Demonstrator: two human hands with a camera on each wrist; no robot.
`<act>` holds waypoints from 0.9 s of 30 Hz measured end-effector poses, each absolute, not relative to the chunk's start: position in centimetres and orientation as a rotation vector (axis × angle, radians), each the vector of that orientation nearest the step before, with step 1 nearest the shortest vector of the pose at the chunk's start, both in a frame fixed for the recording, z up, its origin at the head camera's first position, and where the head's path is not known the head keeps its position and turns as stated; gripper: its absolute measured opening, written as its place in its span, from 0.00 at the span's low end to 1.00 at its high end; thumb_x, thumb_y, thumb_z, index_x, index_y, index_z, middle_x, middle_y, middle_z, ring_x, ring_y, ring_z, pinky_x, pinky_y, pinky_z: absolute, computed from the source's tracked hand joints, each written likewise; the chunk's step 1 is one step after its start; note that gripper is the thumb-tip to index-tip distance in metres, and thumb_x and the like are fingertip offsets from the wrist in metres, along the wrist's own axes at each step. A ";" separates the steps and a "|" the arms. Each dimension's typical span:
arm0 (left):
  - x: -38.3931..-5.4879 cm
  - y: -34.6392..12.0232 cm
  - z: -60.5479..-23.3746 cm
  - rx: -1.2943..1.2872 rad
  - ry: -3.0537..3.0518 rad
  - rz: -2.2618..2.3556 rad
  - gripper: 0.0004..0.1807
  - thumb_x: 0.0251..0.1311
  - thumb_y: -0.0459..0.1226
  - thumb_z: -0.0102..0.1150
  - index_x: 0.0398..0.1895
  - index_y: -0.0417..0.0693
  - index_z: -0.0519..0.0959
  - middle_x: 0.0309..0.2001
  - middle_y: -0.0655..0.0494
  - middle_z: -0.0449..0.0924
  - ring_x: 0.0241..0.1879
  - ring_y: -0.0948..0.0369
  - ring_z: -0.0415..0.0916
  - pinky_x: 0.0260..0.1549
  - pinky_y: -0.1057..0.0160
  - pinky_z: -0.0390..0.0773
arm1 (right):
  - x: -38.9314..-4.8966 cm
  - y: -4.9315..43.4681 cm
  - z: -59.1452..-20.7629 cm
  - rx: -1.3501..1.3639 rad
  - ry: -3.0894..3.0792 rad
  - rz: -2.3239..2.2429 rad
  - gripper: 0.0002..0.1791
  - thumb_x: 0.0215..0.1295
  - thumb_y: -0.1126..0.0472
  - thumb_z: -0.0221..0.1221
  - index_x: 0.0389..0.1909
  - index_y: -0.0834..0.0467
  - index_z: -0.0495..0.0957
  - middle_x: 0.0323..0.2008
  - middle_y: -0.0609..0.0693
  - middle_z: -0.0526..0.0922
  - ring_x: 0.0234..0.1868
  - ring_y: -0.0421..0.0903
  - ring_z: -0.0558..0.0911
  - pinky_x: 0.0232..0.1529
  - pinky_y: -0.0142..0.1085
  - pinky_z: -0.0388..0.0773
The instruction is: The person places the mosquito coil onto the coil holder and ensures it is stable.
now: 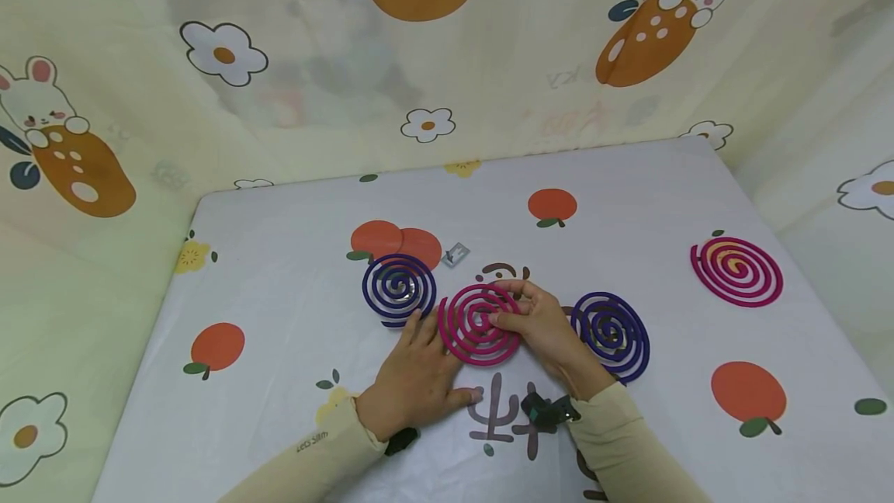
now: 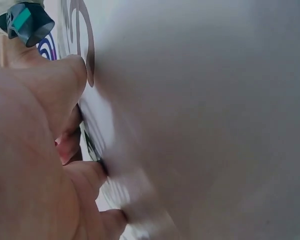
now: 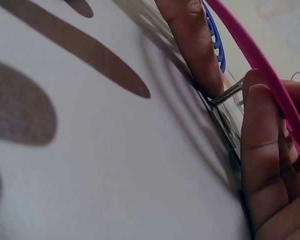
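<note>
My right hand [image 1: 548,326] pinches a pink mosquito coil [image 1: 482,321] between thumb and fingers, raised and tilted above the table. Below it, my left hand [image 1: 417,383] lies palm down with spread fingers, fingertips on the tabletop. In the right wrist view a thin metal stand [image 3: 230,92] has a raised prong under the pink coil; a left finger [image 3: 194,50] presses down beside the prong. Just past the left fingertips sits a blue mosquito coil [image 1: 399,284]. Another blue coil [image 1: 611,331] lies right of my right wrist. The left wrist view shows mostly palm and thumb.
A second pink coil [image 1: 738,273] lies at the far right of the table [image 1: 293,254]. One small metal stand [image 1: 456,255] rests behind the hands. A patterned cloth [image 1: 314,123] hangs along the table's back edge.
</note>
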State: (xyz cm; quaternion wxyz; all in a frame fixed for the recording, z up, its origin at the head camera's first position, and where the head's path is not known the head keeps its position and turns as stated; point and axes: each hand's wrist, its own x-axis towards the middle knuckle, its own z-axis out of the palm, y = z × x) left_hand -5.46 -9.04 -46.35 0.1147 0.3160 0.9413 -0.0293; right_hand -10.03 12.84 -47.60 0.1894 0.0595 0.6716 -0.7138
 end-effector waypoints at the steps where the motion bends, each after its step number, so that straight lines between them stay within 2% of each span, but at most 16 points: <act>1: -5.5 -9.0 -46.4 0.929 2.760 -0.088 0.49 0.69 0.73 0.42 0.85 0.57 0.53 0.83 0.45 0.51 0.82 0.43 0.44 0.79 0.38 0.44 | -10.0 12.9 -47.6 0.167 1.889 -2.007 0.32 0.63 0.73 0.67 0.68 0.66 0.70 0.48 0.61 0.89 0.46 0.40 0.88 0.47 0.30 0.84; 10: -5.3 -8.8 -46.3 0.949 2.791 -0.112 0.49 0.69 0.72 0.43 0.84 0.56 0.56 0.82 0.45 0.54 0.81 0.41 0.48 0.78 0.39 0.48 | -10.0 13.0 -47.6 0.178 1.889 -2.003 0.31 0.62 0.73 0.67 0.66 0.66 0.71 0.45 0.59 0.90 0.44 0.41 0.88 0.46 0.30 0.85; 17: -5.2 -8.5 -46.4 0.909 2.773 -0.133 0.50 0.68 0.73 0.41 0.85 0.56 0.53 0.83 0.46 0.51 0.82 0.41 0.45 0.79 0.39 0.46 | -9.9 13.0 -47.6 0.193 1.880 -2.005 0.31 0.61 0.73 0.67 0.66 0.66 0.71 0.42 0.57 0.90 0.42 0.41 0.88 0.43 0.30 0.85; 27: -5.0 -8.8 -46.3 0.945 2.791 -0.121 0.49 0.68 0.73 0.41 0.85 0.59 0.54 0.82 0.46 0.54 0.81 0.41 0.48 0.78 0.37 0.48 | -9.9 12.9 -47.9 0.182 1.915 -1.988 0.30 0.62 0.73 0.67 0.65 0.66 0.70 0.41 0.56 0.90 0.41 0.41 0.88 0.42 0.30 0.84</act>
